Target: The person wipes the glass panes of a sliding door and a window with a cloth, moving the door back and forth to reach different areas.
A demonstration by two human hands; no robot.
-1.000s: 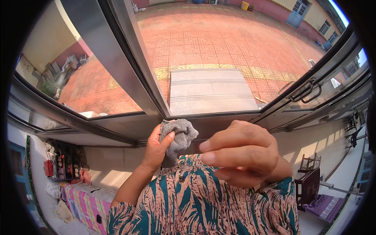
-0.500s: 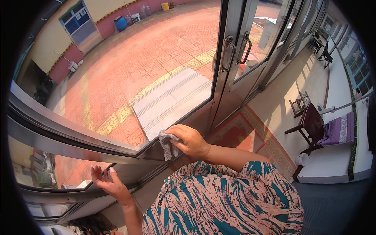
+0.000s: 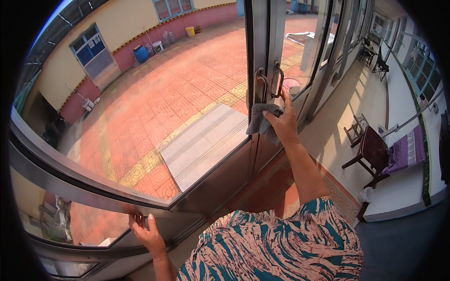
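My right hand point(image 3: 285, 119) holds a grey cloth point(image 3: 262, 122), which is bunched under the thumb against the metal door frame. Its fingers reach up to the dark door handle point(image 3: 278, 80). Beside that handle a second, silvery one point(image 3: 261, 86) stands on the neighbouring door leaf. At the lower left my left hand point(image 3: 149, 234) has nothing in it, fingers apart, with the fingertips at the lower metal rail point(image 3: 187, 199) of the glass door. Whether they press on it I cannot tell.
Through the glass lie a grey-white slab point(image 3: 204, 145) and a red tiled yard point(image 3: 140, 112). Indoors at the right are a dark wooden chair point(image 3: 372, 152) with a purple cloth point(image 3: 408, 147), a small stool point(image 3: 357, 131) and a red patterned mat point(image 3: 262, 187).
My right hand has gone up and to the right with the cloth, from the lower rail to the door handles. My left hand appears lower and farther right, closer to the rail.
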